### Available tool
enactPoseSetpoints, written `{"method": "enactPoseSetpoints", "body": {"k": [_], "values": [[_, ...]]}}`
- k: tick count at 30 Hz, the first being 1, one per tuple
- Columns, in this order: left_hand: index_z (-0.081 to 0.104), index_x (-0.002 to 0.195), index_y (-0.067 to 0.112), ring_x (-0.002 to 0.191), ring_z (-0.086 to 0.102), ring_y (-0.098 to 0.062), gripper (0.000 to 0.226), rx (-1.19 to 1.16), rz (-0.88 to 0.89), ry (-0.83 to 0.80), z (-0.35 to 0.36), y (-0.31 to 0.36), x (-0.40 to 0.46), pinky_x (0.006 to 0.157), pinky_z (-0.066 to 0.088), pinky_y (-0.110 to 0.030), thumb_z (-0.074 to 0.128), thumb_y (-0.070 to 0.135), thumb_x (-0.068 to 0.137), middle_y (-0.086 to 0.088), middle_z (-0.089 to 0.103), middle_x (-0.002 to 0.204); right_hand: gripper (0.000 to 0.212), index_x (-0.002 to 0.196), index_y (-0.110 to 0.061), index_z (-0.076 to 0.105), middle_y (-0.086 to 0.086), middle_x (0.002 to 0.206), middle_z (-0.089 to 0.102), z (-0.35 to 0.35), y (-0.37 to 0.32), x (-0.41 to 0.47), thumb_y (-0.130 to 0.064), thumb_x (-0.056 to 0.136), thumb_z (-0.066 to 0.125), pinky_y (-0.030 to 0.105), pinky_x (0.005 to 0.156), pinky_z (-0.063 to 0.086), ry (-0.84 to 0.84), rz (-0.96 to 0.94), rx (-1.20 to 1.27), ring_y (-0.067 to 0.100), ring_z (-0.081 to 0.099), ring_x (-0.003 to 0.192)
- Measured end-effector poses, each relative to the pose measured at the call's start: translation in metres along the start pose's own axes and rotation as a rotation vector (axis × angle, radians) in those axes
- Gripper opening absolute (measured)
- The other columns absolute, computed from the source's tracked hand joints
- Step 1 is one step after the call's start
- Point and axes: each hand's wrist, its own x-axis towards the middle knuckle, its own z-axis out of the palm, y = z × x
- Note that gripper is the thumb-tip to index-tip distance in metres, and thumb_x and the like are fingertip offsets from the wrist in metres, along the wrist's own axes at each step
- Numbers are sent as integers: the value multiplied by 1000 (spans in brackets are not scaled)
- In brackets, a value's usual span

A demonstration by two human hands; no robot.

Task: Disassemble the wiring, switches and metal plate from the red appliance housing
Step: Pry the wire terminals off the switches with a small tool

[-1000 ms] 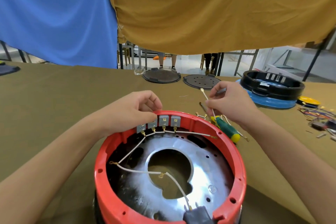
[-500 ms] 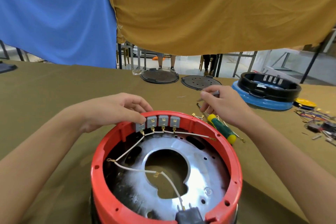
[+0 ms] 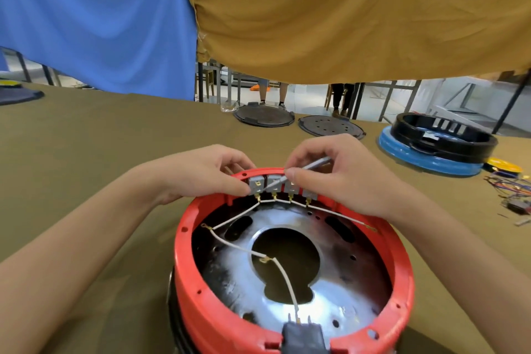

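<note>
Our right hand [image 3: 342, 175] has come from the table back to the housing [image 3: 201, 296] at lower centre, now pinching a thin tool [image 3: 298, 171] over the switches [image 3: 275, 185]. Our left hand [image 3: 201, 172] still pinches the leftmost switch. Wires [image 3: 244, 247] cross the plate [image 3: 330, 304]. A black ring [image 3: 445, 135] sits at right.

Both my hands close in on the switch row

My right hand [image 3: 342, 178] leaves the tabletop beside the housing and now sits over the grey switches [image 3: 283, 188], pinching a thin grey tool [image 3: 301, 171] whose tip lies just past my fingertips, at the second switch. My left hand [image 3: 201, 174] shifts along, thumb and forefinger now gripping the leftmost switch [image 3: 256, 184].
</note>
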Motion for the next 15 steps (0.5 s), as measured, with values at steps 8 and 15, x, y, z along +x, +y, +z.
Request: {"method": "enactPoseSetpoints", "body": {"k": [8, 15], "values": [[71, 113, 23, 100, 72, -22, 33, 16, 105, -47, 6, 5, -2, 97, 54, -47, 74, 21, 80, 2, 76, 105, 7, 81, -23, 73, -8, 69, 69, -1, -13, -2, -22, 86, 68, 27, 59, 52, -91, -92, -231, 10, 64, 65], [65, 105, 47, 86, 72, -10, 31, 180, 96, -98, 3, 8, -7, 76, 61, -33, 75, 38, 78, 16, 70, 101, 5, 84, -22, 73, -11, 72, 68, 3, -18, -3, -21, 87, 69, 23, 62, 53, -119, -180, -328, 5, 65, 68]]}}
